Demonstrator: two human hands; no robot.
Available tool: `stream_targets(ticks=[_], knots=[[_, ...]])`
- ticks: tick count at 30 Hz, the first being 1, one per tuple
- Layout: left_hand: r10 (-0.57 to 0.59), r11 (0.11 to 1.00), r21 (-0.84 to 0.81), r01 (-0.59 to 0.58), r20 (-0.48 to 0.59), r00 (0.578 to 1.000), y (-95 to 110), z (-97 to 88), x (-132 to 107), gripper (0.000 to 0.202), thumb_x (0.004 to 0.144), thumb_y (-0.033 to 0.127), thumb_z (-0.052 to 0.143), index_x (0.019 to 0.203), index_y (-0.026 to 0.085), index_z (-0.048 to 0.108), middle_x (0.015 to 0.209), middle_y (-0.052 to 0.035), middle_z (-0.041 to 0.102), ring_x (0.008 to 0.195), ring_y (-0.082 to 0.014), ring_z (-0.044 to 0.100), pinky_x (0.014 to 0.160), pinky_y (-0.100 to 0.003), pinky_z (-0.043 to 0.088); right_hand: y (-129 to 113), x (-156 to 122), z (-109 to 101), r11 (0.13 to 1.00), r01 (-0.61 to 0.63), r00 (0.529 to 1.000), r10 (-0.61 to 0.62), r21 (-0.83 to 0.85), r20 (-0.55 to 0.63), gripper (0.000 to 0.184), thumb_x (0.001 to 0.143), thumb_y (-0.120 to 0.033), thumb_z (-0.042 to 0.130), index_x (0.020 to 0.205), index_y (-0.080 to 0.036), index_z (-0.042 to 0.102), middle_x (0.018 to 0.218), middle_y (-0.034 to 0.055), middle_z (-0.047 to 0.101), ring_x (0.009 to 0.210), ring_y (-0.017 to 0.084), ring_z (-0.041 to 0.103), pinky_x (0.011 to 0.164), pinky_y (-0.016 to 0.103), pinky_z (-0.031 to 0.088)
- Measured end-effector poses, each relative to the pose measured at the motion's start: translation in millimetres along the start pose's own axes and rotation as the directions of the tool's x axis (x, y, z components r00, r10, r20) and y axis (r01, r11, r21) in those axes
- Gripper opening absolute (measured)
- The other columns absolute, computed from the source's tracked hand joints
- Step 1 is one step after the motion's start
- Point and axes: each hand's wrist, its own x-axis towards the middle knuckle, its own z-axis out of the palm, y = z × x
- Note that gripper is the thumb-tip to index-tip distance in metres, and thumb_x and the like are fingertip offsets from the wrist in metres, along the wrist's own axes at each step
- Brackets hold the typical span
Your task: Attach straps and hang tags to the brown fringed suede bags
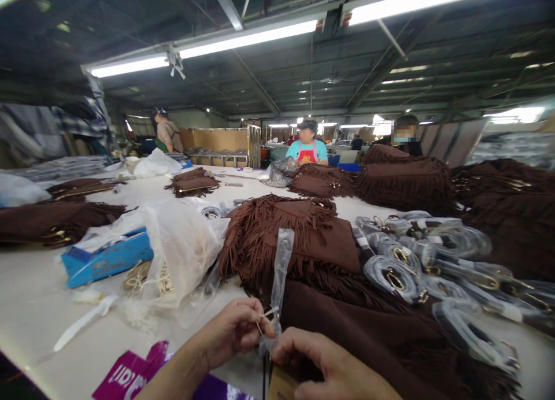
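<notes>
A broad, white-topped worktable (34,307) carries everything here, its near edge running below the hands and its far edge lined with more brown goods. The largest load on it is a heap of dark brown, fringed, soft-looking bags (316,238), stacked around the middle and spilling to the near edge; piled there, they probably stay within reach, but they block the way straight ahead. Toward the right edge lie coiled straps in clear plastic with gold-coloured clasps (390,278), crowding the right hand's side. Left of the heap, a translucent white plastic bag (182,250) slumps open over pale cords, apparently kept handy, and overlaps a scuffed blue box (108,258). A purple printed plastic packet (130,371) lies by the near edge, partly covered by the left forearm.

Both hands meet just above the near edge. The left hand (238,325) pinches a thin pale cord (269,311) between thumb and forefinger, likely to control its fine end. The right hand (325,362) curls close to a clear plastic strip (281,261) standing upright before the heap, and over a brown card tag (280,382); its fingertips are bent together, but what they grip I cannot tell.
</notes>
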Motion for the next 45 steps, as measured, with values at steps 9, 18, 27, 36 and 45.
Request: stream_targets(ticks=[9,18,27,36,45], knots=[[-0.031,0.996,-0.079,0.032,0.019,0.999,7.1,-3.7,-4.9,0.02,0.058,0.024,0.069,0.068,0.013,0.055,0.09,-0.0124,0.073,0.051,-0.0064,0.043,0.046,-0.02,0.013,26.6,14.9,17.9,0.814,0.277,0.928,-0.364,-0.511,-0.077,0.019,0.093,-0.011,0.052,0.096,-0.022,0.067,0.095,0.0029,0.07,0.087,0.017,0.06,0.079,0.023,0.046],[0.115,0.991,-0.089,-0.105,0.12,0.986,2.4,0.9,-3.7,0.009,0.054,0.017,0.069,0.059,0.011,0.064,0.085,-0.0106,0.07,0.069,-0.0146,0.051,0.064,-0.023,0.033,24.2,21.6,28.1,0.889,0.087,0.906,-0.259,-0.45,-0.336,0.021,0.095,-0.016,0.042,0.102,-0.02,0.062,0.094,0.0065,0.068,0.085,0.02,0.066,0.082,0.026,0.05],[0.165,0.984,-0.081,-0.157,0.116,0.979,-0.3,-0.4,-4.3,0.016,0.058,0.023,0.078,0.062,0.013,0.066,0.086,-0.0084,0.067,0.08,-0.0183,0.056,0.072,-0.026,0.039,35.7,27.4,34.5,0.881,0.038,0.892,-0.243,-0.472,-0.381,0.022,0.098,-0.016,0.042,0.109,-0.021,0.06,0.103,0.0072,0.07,0.09,0.02,0.067,0.08,0.025,0.05],[0.441,0.77,0.491,-0.407,0.052,0.896,10.5,-12.3,-5.0,0.011,0.07,0.025,0.076,0.074,0.016,0.073,0.074,-0.0025,0.062,0.069,-0.0152,0.054,0.063,-0.024,0.041,16.3,24.1,32.3,0.979,-0.043,0.889,-0.055,-0.201,-0.455,0.009,0.077,-0.016,0.068,0.078,-0.019,0.059,0.072,-0.0013,0.063,0.067,0.015,0.058,0.061,0.023,0.041],[0.66,0.589,0.778,-0.217,-0.309,0.685,57.8,-69.5,-52.7,0.027,0.065,0.037,0.073,0.082,0.018,0.068,0.075,-0.003,0.067,0.072,-0.022,0.061,0.066,-0.031,0.049,26.0,23.3,-1.3,0.95,-0.081,0.901,0.2,0.302,-0.386,0.047,0.081,-0.066,0.047,0.08,-0.019,0.05,0.075,0.0015,0.06,0.062,0.014,0.062,0.061,0.028,0.054]])
